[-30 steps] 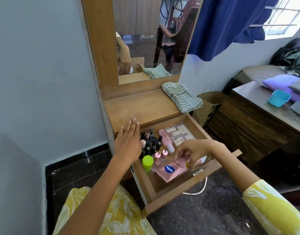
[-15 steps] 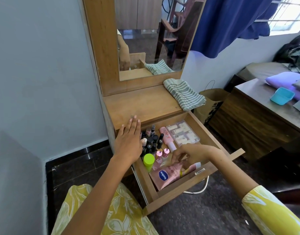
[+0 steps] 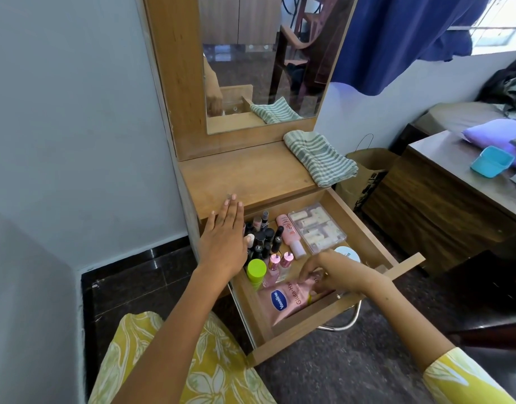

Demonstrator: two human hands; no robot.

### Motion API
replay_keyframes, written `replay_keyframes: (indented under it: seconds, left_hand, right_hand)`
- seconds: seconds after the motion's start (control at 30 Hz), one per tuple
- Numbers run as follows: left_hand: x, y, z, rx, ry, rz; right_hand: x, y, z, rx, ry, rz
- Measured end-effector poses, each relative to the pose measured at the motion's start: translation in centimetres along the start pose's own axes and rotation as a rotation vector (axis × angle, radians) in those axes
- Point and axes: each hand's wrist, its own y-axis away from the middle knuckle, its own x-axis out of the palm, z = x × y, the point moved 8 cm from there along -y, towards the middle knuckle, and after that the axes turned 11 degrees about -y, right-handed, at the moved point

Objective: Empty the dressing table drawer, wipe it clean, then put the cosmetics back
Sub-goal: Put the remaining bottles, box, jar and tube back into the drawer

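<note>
The wooden drawer (image 3: 309, 325) is pulled out and full of cosmetics. My left hand (image 3: 224, 237) lies flat, fingers straight, on the dressing table top (image 3: 251, 173) at its front left edge. My right hand (image 3: 338, 272) reaches into the drawer, its fingers curled round the upper end of a pink Vaseline tube (image 3: 283, 300) lying at the front. Beside it are a green-capped bottle (image 3: 256, 269), two small pink-capped bottles (image 3: 280, 260), several dark bottles (image 3: 265, 237), a pink bottle (image 3: 289, 231), a clear box (image 3: 316, 227) and a white jar (image 3: 348, 253). A striped cloth (image 3: 321, 158) lies on the table top at the right.
A mirror (image 3: 265, 59) rises behind the table top. A brown paper bag (image 3: 364, 170) stands on the floor to the right, then a wooden desk (image 3: 443, 199) with a turquoise container (image 3: 491, 161). A metal loop (image 3: 347, 322) shows under the drawer front.
My right hand has dropped from above the drawer's front right down onto the pink tube, and its fingers have closed on it. My left hand has stayed flat on the table edge.
</note>
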Motion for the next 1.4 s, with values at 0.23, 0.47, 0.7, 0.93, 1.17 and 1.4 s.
replay_keyframes:
  seconds: [0.23,0.47,0.7,0.93,1.17,1.4]
  left_hand:
    - [0.0,0.0,0.0,-0.004,-0.002,-0.001]
    - [0.1,0.1,-0.1,-0.008,-0.004,0.007]
    - [0.2,0.1,0.0,-0.002,0.011,0.016]
    - [0.2,0.1,0.0,-0.004,0.024,0.011]
    - [0.2,0.2,0.0,-0.001,0.028,0.007]
    - [0.3,0.1,-0.1,-0.009,0.03,-0.003]
  right_hand:
    - [0.2,0.2,1.0,-0.012,0.042,-0.016]
    - [-0.8,0.0,1.0,0.102,-0.096,-0.253]
    - [-0.7,-0.9,3.1,0.078,-0.116,-0.446]
    - [-1.0,-1.2,3.4,0.099,-0.08,-0.493]
    - [-1.2,-0.6,2.6,0.211,-0.207,-0.527]
    - [0.0,-0.7,3.7,0.234,-0.214,-0.55]
